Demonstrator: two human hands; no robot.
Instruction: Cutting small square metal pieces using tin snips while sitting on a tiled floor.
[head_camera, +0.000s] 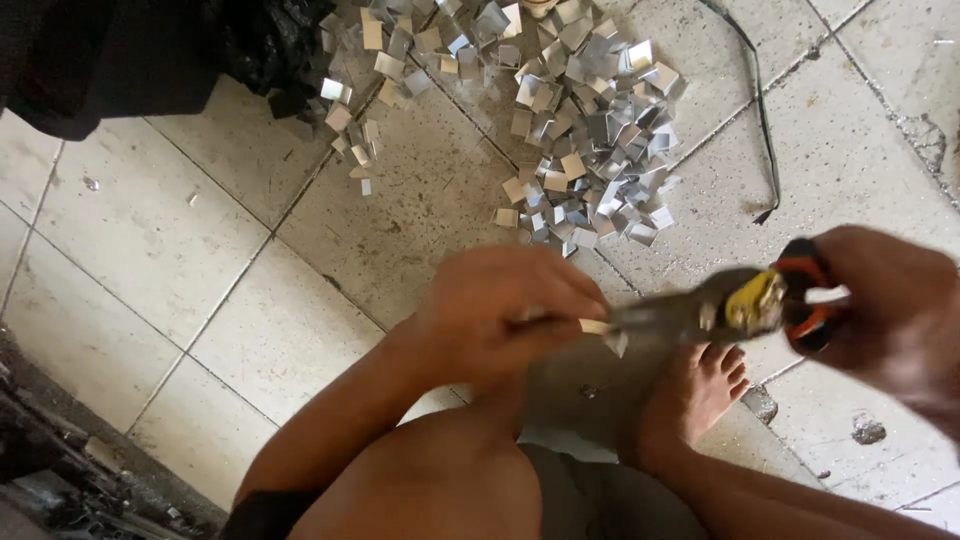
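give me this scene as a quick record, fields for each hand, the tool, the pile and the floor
left hand: left hand pinches a thin metal strip
right hand: right hand grips the snips by orange handles
tool: blades meet the strip's end, a small offcut at the tip
pile: small cut metal pieces heaped on the floor ahead
floor: pale tiled floor, black cable lying beside the pile
body: bare foot under the tool

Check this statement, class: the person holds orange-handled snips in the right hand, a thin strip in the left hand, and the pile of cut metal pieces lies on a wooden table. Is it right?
Not quite. The pile of cut metal pieces lies on a tiled floor, not a wooden table, as the head view shows. The right hand does hold the orange-handled snips, and the left hand the thin strip.
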